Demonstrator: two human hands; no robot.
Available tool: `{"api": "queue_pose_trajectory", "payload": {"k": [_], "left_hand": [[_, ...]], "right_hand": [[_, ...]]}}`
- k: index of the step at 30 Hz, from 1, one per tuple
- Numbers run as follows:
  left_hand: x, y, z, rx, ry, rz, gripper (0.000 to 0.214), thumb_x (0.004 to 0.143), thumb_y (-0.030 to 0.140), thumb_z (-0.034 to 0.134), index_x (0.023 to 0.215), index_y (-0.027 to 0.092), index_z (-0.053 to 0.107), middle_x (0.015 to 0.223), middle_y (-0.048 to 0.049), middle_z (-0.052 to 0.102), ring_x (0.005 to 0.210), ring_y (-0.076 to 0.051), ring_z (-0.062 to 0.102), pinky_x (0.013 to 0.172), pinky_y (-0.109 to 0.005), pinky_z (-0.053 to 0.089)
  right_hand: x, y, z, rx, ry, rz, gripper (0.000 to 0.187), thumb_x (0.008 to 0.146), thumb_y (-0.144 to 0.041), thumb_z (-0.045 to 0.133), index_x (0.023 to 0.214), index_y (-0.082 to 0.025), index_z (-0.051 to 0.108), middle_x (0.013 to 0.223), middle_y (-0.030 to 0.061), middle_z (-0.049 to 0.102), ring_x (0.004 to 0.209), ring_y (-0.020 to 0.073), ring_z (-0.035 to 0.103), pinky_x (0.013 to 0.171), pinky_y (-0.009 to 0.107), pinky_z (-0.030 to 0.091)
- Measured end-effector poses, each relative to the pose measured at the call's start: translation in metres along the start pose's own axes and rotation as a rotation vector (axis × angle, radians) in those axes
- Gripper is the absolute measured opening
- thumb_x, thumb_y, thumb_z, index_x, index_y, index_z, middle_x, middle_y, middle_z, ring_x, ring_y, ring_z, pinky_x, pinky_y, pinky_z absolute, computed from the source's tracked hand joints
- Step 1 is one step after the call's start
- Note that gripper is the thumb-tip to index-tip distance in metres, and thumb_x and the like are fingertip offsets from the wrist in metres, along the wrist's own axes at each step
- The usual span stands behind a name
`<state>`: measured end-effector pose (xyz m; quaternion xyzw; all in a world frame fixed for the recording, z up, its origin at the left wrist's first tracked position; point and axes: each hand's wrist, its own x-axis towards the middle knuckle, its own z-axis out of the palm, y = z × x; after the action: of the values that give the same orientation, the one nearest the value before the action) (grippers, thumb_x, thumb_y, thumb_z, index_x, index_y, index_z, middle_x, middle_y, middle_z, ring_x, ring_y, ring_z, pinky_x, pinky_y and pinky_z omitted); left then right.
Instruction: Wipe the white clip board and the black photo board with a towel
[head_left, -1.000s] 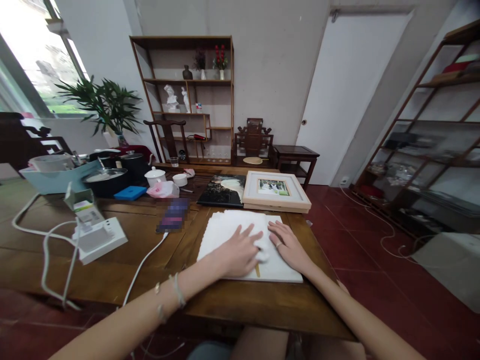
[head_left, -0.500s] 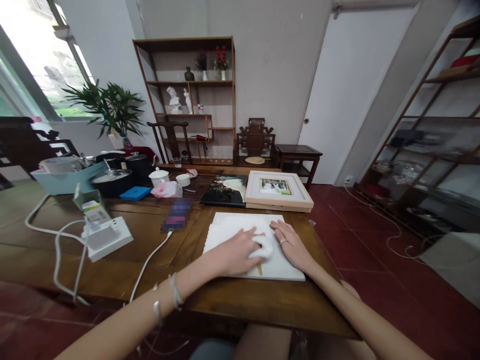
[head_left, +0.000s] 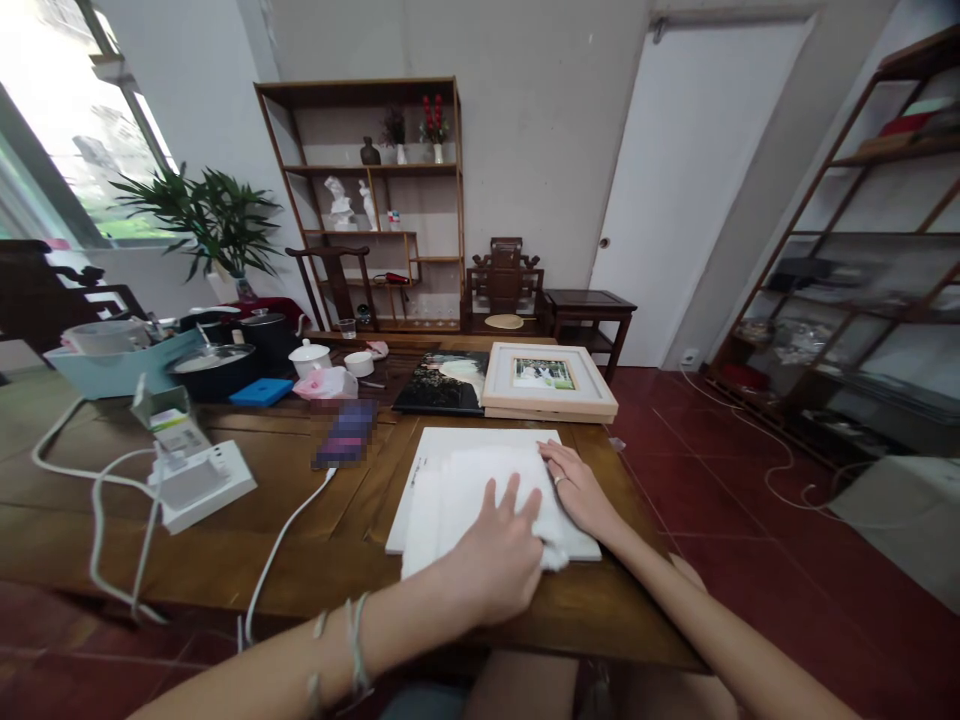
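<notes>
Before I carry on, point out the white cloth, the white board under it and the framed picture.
White cloth (head_left: 444,505): head view, on its spread-out left part.
White board (head_left: 480,438): head view, on the bare strip along its far edge.
Framed picture (head_left: 544,374): head view, on the image in its middle.

On the tabletop (head_left: 345,545), cloth (head_left: 442,505) lies over board (head_left: 487,437), framed picture (head_left: 544,375) behind board with panel (head_left: 433,388) to its left, device (head_left: 346,432) left of board, carton (head_left: 172,432) farther left, bin (head_left: 124,375) behind carton.
</notes>
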<state>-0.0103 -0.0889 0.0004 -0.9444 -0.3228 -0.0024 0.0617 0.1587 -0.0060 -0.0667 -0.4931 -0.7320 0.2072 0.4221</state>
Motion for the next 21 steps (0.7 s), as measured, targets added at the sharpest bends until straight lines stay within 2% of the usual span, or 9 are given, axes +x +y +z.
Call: {"api": "queue_pose_trajectory", "payload": {"k": [2, 4, 7, 10, 14, 18, 21], "left_hand": [[-0.017, 0.015, -0.003, -0.008, -0.012, 0.062, 0.026, 0.078, 0.027, 0.048, 0.087, 0.012, 0.068, 0.134, -0.0179, 0.038, 0.123, -0.045, 0.028, 0.092, -0.062, 0.026], [-0.028, 0.020, -0.007, -0.036, -0.015, 0.096, 0.025, 0.078, 0.028, 0.050, 0.086, 0.012, 0.068, 0.135, -0.0171, 0.037, 0.123, -0.045, 0.028, 0.093, -0.061, 0.026], [-0.027, 0.007, -0.015, -0.115, -0.028, 0.097, 0.026, 0.080, 0.028, 0.047, 0.091, 0.015, 0.066, 0.135, -0.0127, 0.040, 0.123, -0.039, 0.032, 0.094, -0.055, 0.030], [-0.004, -0.020, -0.015, -0.141, -0.027, 0.024, 0.028, 0.083, 0.029, 0.041, 0.094, 0.015, 0.064, 0.130, -0.0119, 0.046, 0.122, -0.034, 0.036, 0.094, -0.051, 0.033], [0.041, -0.045, 0.000, -0.083, 0.044, -0.080, 0.029, 0.083, 0.031, 0.042, 0.095, 0.015, 0.063, 0.130, -0.0125, 0.046, 0.123, -0.035, 0.033, 0.096, -0.054, 0.028], [0.070, -0.046, 0.014, -0.081, 0.117, -0.048, 0.028, 0.083, 0.035, 0.044, 0.098, 0.019, 0.062, 0.135, -0.0089, 0.040, 0.123, -0.037, 0.032, 0.095, -0.057, 0.026], [0.066, -0.037, 0.011, -0.067, 0.114, -0.015, 0.028, 0.083, 0.036, 0.044, 0.096, 0.020, 0.063, 0.133, -0.0080, 0.042, 0.122, -0.036, 0.033, 0.094, -0.056, 0.028]], "right_hand": [[0.000, -0.001, 0.000, 0.020, 0.006, 0.021, 0.034, 0.083, -0.023, 0.035, 0.104, -0.022, 0.061, 0.118, 0.0054, 0.056, 0.121, 0.0200, 0.038, 0.101, 0.044, 0.028], [-0.001, -0.002, 0.000, 0.047, 0.014, 0.046, 0.033, 0.083, -0.025, 0.036, 0.102, -0.023, 0.062, 0.117, 0.0042, 0.057, 0.121, 0.0198, 0.038, 0.101, 0.044, 0.029], [-0.001, -0.003, -0.002, 0.111, 0.059, 0.103, 0.031, 0.083, -0.029, 0.037, 0.099, -0.023, 0.063, 0.116, 0.0044, 0.058, 0.118, 0.0207, 0.042, 0.101, 0.043, 0.029], [0.001, -0.002, -0.004, 0.213, 0.128, 0.136, 0.032, 0.083, -0.035, 0.037, 0.098, -0.022, 0.062, 0.113, 0.0058, 0.060, 0.111, 0.0227, 0.049, 0.098, 0.043, 0.031], [0.003, 0.002, -0.005, 0.346, 0.236, 0.139, 0.034, 0.082, -0.040, 0.039, 0.100, -0.021, 0.061, 0.116, 0.0067, 0.059, 0.110, 0.0237, 0.050, 0.097, 0.041, 0.034], [0.004, 0.006, -0.004, 0.499, 0.283, 0.127, 0.040, 0.084, -0.043, 0.036, 0.109, -0.019, 0.056, 0.124, 0.0080, 0.053, 0.112, 0.0230, 0.048, 0.094, 0.040, 0.037], [0.004, 0.007, -0.004, 0.601, 0.298, 0.145, 0.040, 0.084, -0.043, 0.035, 0.109, -0.019, 0.055, 0.124, 0.0079, 0.053, 0.113, 0.0227, 0.048, 0.094, 0.040, 0.037]]}}
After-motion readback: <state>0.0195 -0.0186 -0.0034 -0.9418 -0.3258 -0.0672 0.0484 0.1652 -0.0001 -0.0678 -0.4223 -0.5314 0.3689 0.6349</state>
